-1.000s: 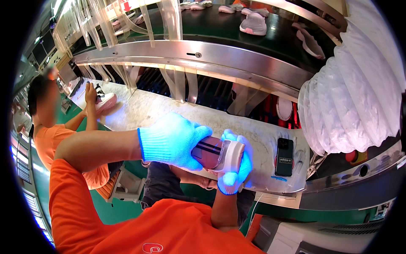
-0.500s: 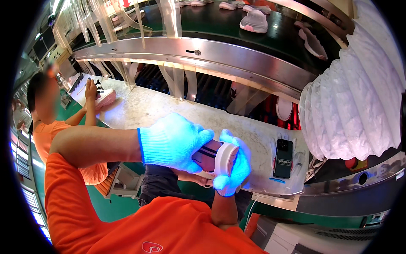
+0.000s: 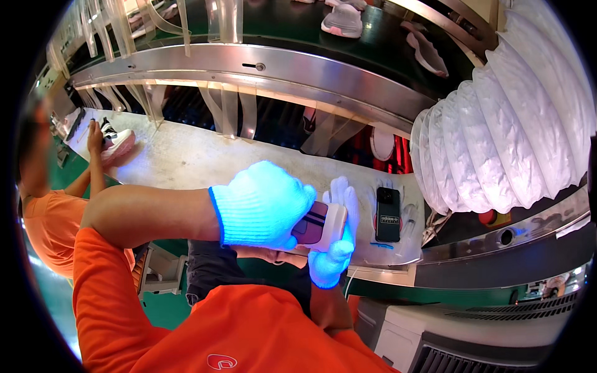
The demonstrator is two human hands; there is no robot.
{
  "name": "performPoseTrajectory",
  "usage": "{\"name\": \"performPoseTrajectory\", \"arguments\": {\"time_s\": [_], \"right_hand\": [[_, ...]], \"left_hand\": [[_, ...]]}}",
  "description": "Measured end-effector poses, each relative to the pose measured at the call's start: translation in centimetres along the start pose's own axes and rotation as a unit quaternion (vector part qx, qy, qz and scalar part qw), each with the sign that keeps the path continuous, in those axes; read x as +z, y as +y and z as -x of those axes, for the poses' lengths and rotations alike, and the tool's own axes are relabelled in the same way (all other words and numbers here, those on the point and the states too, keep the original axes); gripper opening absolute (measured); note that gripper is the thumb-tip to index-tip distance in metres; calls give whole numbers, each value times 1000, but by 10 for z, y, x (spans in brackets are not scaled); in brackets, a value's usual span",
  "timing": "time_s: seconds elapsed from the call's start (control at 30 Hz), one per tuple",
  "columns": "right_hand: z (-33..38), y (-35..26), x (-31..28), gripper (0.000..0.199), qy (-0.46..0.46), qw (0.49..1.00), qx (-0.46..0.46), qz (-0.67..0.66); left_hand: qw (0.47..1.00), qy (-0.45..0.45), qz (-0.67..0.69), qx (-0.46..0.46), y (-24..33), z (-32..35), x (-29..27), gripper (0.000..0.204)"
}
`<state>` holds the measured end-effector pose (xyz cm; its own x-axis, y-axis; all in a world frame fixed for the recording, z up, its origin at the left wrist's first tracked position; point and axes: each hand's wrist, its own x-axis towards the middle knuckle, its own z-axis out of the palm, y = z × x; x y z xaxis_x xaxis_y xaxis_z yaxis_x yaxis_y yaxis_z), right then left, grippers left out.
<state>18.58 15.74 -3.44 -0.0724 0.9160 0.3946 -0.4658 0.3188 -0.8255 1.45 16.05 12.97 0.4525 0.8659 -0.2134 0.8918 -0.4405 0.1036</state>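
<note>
Both hands in white knit gloves, lit bluish, meet just above the near edge of the worktop. Left hand (image 3: 262, 204) is wrapped over the top of a small maroon-and-white shoe (image 3: 318, 225), fingers curled round it, clenched on it. Right hand (image 3: 336, 239) comes up from below w/ palm against the shoe's white end, fingers pointing up behind it, so the shoe is held between the two, off the surface. Bare left forearm and orange sleeve run in from the left; orange shirt fills the lower frame. Just right of the hands a black rectangular phone-like device (image 3: 388, 214) lies flat on the pale speckled stone worktop (image 3: 199, 155), near but apart from the shoe. Further right, a big white ribbed flexible duct (image 3: 516, 130) hangs over the worktop end. Behind the worktop runs a curved steel rail (image 3: 298, 71) w/ clear plastic strips hanging under it, and a dark green conveyor belt (image 3: 292, 31) above carrying a white sneaker (image 3: 343, 18). Far left, another person in orange presses a hand (image 3: 95, 133) on a white-and-pink sneaker (image 3: 117, 140) on the same worktop.
</note>
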Motion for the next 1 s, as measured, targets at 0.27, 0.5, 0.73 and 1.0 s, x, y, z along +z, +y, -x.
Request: {"name": "performPoseTrajectory", "arguments": {"time_s": [0.27,0.5,0.73,1.0], "right_hand": [[12,-6,-4,82,18,975,-69,209],[21,-38,-30,73,-40,989,20,140],[47,-52,-15,47,6,964,-29,263],[68,-53,13,79,-93,970,-87,208]], "left_hand": [[997,-57,56,8,-6,-8,-4,58],[934,280,164,147,-4,28,60,67],[833,477,219,174,5,37,120,73],[797,410,436,86,-44,91,114,141]]}}
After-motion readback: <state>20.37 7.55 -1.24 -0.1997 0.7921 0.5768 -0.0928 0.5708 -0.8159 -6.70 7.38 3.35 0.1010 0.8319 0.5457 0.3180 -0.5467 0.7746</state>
